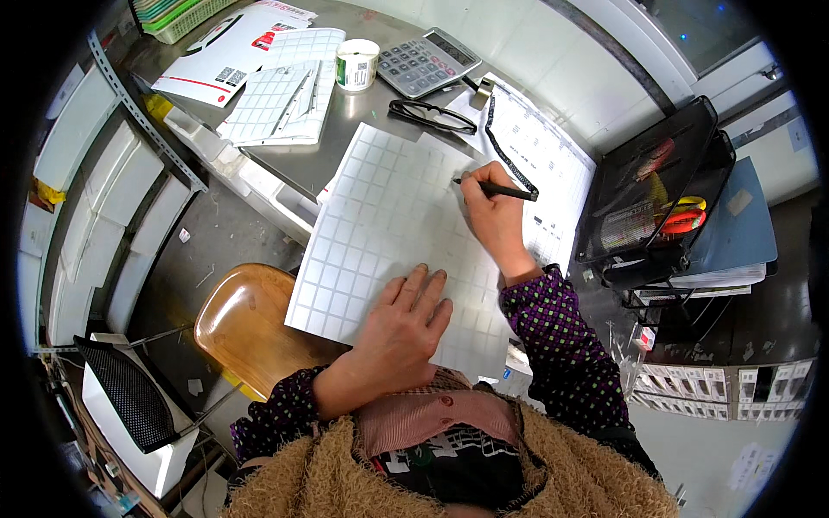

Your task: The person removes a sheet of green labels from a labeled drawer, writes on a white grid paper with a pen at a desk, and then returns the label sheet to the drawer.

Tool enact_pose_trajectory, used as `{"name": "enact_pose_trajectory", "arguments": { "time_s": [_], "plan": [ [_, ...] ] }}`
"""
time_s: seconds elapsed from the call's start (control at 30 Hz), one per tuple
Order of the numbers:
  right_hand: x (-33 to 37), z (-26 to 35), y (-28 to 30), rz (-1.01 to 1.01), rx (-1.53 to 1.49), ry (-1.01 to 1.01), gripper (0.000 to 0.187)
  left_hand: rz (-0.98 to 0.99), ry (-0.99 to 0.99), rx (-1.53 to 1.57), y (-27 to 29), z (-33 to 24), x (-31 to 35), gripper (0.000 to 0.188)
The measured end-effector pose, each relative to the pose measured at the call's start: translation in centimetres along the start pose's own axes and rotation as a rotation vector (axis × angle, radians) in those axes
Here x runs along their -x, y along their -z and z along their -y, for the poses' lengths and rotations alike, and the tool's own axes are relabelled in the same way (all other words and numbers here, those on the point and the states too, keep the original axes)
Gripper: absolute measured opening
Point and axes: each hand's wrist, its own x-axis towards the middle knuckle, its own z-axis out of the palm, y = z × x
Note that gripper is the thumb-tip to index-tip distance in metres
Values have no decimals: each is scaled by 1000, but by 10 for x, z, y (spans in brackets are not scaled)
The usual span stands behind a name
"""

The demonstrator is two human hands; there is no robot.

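A large white sheet of blank labels in a grid [345, 250] lies slanted on the metal desk, its near left part reaching over the desk's edge. My left hand [399, 332] rests flat on the sheet's lower part, fingers stretched out and holding nothing. In my right hand [496, 216] is a black pen [509, 191], gripped between thumb and fingers. Its tip points left, at the upper middle of the sheet; whether it touches the paper I cannot tell. A dark coiled cord [503, 154] runs down to the pen's back end. Any marks on the labels are too faint to read.
Beyond the sheet are black-framed glasses [432, 116], a grey calculator [429, 62], a label roll [357, 65] and more label sheets [281, 95]. Printed papers [553, 155] lie to the right, beside a black mesh organizer [652, 186]. A wooden chair [255, 319] stands at the left.
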Motion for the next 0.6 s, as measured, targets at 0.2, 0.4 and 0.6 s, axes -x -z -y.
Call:
{"name": "enact_pose_trajectory", "arguments": {
  "time_s": [0.2, 0.4, 0.6],
  "plan": [
    [0, 3, 0, -1, -37, 3, 16, -11, 7, 28, 3, -1, -1, 65],
    [1, 3, 0, 19, -41, -11, 16, -22, 6, 20, 1, 1, 1, 64],
    [1, 2, 0, -18, 12, 67, 18, -9, 17, 34, 3, 0, 1, 65]
  ]
}}
